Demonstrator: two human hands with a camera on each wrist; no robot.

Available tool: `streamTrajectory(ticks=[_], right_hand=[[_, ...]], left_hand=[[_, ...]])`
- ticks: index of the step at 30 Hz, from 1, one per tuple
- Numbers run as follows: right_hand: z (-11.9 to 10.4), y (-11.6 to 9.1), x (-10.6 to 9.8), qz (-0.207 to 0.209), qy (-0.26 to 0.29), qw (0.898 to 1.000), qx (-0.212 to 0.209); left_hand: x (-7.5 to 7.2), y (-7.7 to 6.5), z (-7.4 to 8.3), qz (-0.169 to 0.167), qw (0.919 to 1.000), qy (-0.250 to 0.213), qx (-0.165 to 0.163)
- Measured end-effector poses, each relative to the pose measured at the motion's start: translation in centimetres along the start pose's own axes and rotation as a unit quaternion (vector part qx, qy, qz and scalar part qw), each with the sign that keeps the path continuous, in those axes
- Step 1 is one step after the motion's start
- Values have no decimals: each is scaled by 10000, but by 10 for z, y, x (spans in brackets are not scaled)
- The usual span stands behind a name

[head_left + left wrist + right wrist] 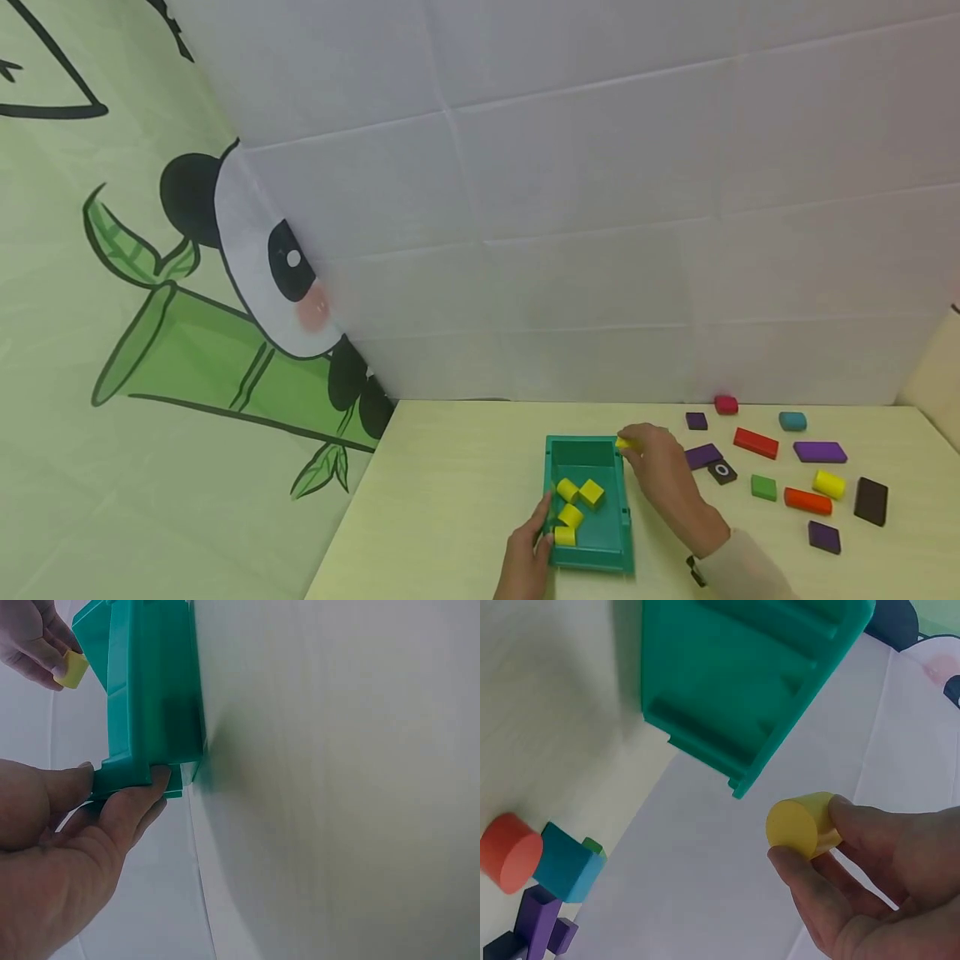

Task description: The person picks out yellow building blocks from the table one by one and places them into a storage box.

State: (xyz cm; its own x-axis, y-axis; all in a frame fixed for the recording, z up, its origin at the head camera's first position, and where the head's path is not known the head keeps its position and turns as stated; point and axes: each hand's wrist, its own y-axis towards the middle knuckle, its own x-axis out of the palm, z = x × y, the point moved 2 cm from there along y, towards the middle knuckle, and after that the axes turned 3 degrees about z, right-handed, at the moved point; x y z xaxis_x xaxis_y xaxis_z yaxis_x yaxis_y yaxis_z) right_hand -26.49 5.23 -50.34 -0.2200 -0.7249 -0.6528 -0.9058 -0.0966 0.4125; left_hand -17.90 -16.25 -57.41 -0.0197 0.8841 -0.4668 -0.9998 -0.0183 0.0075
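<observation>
A green plastic tray (609, 533) sits on the table with several yellow blocks (592, 493) inside, toward its left side. The left hand (525, 554) grips the tray's left wall; in the left wrist view its thumb and fingers pinch the rim (124, 769). Near the tray's far right corner, the right hand (660, 471) pinches a yellow cylinder (793, 827) between thumb and fingertips. In the right wrist view the cylinder is apart from the tray's edge. Only a small part of it shows past the fingers in the head view.
Right of the tray lie loose blocks: a red bar (756, 443), a purple block (821, 452), an orange cylinder (807, 501), a yellow cylinder (828, 484), a green block (763, 487) and a black block (871, 502). A white sheet (585, 250) hangs behind the table.
</observation>
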Motion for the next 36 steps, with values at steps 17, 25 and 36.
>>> streamTrajectory(ticks=[17, 25, 36], right_hand=[[-21, -14, 9, -352, 54, 9994, 2], [-27, -24, 16, -510, 88, 9986, 58], [-36, -31, 26, -974, 173, 9951, 77]], left_hand=[[1, 2, -3, -25, 9999, -14, -139], [1, 1, -3, -14, 9999, -91, -59], [1, 0, -3, -28, 9998, -113, 167]])
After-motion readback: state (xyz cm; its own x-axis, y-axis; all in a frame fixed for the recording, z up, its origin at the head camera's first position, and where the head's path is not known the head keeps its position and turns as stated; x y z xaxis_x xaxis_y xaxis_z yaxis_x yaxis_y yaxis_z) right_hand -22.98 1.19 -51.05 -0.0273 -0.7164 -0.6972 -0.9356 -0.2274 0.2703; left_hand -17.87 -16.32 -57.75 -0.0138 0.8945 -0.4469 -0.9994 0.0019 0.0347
